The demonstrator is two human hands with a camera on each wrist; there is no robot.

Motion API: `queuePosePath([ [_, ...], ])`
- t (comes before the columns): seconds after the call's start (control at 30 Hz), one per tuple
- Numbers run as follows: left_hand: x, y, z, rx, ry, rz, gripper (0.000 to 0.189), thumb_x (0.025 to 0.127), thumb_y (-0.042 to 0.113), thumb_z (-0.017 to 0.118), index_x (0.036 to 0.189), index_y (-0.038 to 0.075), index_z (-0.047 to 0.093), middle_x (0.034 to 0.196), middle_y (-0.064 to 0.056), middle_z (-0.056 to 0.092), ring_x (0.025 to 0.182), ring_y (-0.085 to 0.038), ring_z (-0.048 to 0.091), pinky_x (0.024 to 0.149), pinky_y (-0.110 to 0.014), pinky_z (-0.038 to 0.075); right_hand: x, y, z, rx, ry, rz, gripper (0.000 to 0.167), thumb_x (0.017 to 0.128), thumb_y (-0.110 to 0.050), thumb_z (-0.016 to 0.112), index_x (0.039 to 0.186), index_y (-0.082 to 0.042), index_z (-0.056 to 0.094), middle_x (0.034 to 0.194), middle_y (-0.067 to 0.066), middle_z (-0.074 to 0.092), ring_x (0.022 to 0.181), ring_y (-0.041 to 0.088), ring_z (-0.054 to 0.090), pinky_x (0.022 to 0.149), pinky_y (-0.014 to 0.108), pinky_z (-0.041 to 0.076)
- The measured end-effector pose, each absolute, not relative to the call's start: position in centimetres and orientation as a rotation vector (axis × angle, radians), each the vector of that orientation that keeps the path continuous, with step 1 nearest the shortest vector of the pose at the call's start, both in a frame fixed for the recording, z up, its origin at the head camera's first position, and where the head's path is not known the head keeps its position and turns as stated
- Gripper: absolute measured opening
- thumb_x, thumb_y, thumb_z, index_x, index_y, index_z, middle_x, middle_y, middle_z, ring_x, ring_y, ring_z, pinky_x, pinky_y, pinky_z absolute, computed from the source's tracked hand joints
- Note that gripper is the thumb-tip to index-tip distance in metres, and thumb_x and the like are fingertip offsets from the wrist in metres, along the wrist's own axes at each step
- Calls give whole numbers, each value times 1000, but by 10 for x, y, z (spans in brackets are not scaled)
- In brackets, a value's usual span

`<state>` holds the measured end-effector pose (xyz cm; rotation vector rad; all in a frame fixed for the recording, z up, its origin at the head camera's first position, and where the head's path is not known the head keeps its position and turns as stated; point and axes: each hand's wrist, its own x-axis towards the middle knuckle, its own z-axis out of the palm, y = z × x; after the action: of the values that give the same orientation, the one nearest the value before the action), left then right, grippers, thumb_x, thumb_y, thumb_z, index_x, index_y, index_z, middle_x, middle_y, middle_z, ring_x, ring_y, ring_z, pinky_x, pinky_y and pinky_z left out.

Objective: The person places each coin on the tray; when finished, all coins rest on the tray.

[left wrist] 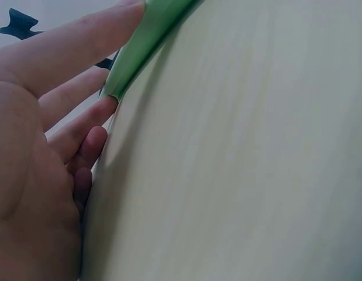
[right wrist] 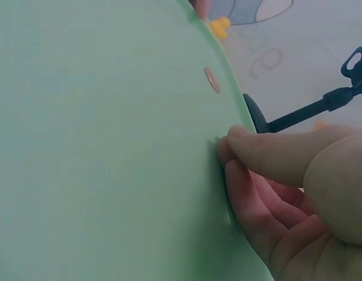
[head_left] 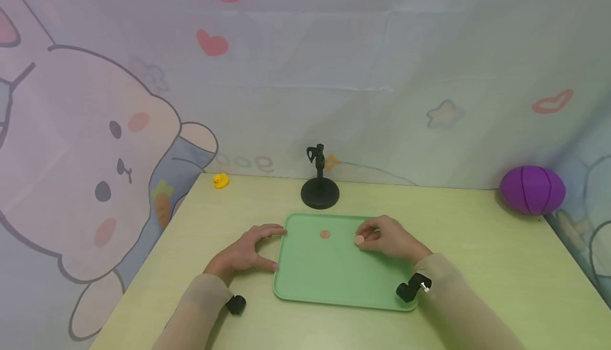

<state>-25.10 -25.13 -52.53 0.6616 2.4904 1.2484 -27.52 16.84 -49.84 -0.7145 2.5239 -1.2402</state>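
A light green tray (head_left: 334, 281) lies on the table, and a small flat pinkish-tan disc (head_left: 324, 234) rests on its far part, also seen in the right wrist view as a thin disc (right wrist: 212, 80). My right hand (head_left: 389, 237) is over the right half of the tray and pinches a second tan disc (head_left: 359, 240) between thumb and fingers. In the right wrist view the fingertips mostly cover that disc. With fingers spread, my left hand (head_left: 243, 252) touches the left rim of the tray; the left wrist view shows fingertips against the green rim (left wrist: 131, 58).
Behind the tray stands a black stand with a round base (head_left: 320, 193). A yellow rubber duck (head_left: 220, 181) sits at the table's back left corner, a purple ball (head_left: 532, 190) at the back right. A printed cloth (head_left: 305, 74) hangs behind the table.
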Motion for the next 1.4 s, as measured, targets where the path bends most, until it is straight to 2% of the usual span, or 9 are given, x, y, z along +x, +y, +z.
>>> queuePosePath([
  [0.57,-250,-250,-524,662,2493,1249,80,76,32,95,148,28,60,162,-2,45,150,-34,31,121,-67,22,-278,155,-497,-792,2640,-1090,18,93,-26,83,100,-10,77,92,-4,73,85,10,67,80,30,57],
  [0.83,-250,-251,-524,674,2497,1239,82,76,34,95,149,27,59,162,-2,44,149,-33,32,121,-65,23,-276,146,-494,-856,2677,-1079,18,95,-20,80,104,-5,78,94,1,75,84,10,67,78,32,57],
  [1.4,-250,-251,-525,673,2494,1256,80,77,29,95,148,25,60,162,-4,45,150,-35,31,121,-68,22,-276,124,-500,-894,2792,-1001,11,96,-16,79,100,-7,79,91,1,75,81,9,66,76,31,56],
])
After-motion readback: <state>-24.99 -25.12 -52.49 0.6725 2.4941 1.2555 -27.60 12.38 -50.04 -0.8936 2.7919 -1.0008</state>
